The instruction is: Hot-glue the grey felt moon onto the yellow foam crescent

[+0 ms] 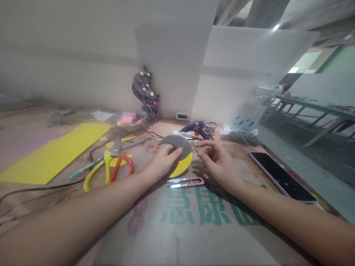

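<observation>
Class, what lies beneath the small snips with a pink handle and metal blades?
Tan, green-printed board shows around the pink-handled metal snips and through their handle. The patches directly under blades and handle are hidden.

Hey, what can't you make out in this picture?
All in the head view:
- Left hand: some fingers hidden by the gray crescent.
- Right hand: too blurred to tell whether it grips the strand.
- Digital display: reading too small.
- Green lettering: partly covered by the right forearm.

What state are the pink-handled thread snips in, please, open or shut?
The thread snips are open: their two blades lie spread, with a visible gap between the tips.
</observation>
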`<state>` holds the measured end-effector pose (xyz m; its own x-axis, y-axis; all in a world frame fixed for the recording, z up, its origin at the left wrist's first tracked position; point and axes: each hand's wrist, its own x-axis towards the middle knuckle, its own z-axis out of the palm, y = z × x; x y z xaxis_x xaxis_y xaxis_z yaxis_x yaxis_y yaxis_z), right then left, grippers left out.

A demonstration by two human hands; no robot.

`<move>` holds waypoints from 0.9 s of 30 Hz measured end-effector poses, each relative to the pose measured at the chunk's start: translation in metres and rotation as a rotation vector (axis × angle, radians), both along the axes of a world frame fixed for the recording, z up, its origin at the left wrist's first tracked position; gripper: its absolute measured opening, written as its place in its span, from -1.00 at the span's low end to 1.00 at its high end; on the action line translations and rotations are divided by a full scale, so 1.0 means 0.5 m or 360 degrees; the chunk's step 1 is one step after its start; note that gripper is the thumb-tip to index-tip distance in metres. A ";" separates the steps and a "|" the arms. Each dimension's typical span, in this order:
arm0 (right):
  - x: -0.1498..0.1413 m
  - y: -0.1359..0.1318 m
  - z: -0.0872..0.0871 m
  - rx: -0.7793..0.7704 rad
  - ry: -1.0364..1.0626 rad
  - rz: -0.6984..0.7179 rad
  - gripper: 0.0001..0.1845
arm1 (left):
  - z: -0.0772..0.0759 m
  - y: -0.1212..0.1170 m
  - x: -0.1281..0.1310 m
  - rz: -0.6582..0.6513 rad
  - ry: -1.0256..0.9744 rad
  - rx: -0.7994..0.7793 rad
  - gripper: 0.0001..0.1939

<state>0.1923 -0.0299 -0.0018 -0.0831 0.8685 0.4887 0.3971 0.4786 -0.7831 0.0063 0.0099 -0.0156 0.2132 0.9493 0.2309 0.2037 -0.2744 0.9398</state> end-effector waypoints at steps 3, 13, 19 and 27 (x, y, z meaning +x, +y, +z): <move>-0.007 0.002 -0.005 -0.0242 0.0152 0.0174 -0.72 | -0.001 -0.001 0.001 -0.0032 -0.0022 -0.0015 -0.67; -0.003 0.017 0.001 -0.0442 0.0198 0.0137 -0.82 | -0.007 0.003 -0.001 -0.0043 0.0028 0.0001 -0.66; -0.004 0.014 0.003 -0.0451 0.0124 0.0073 -0.77 | -0.001 -0.003 0.002 -0.0095 0.0051 -0.0045 -0.67; -0.005 0.015 -0.005 -0.0539 0.0306 0.0240 -0.70 | 0.000 -0.005 0.003 -0.0080 0.0052 -0.0073 -0.66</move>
<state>0.1896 -0.0225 -0.0042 -0.1567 0.9679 0.1963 0.1734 0.2227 -0.9593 0.0076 0.0076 -0.0159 0.2675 0.9467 0.1794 0.2214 -0.2416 0.9448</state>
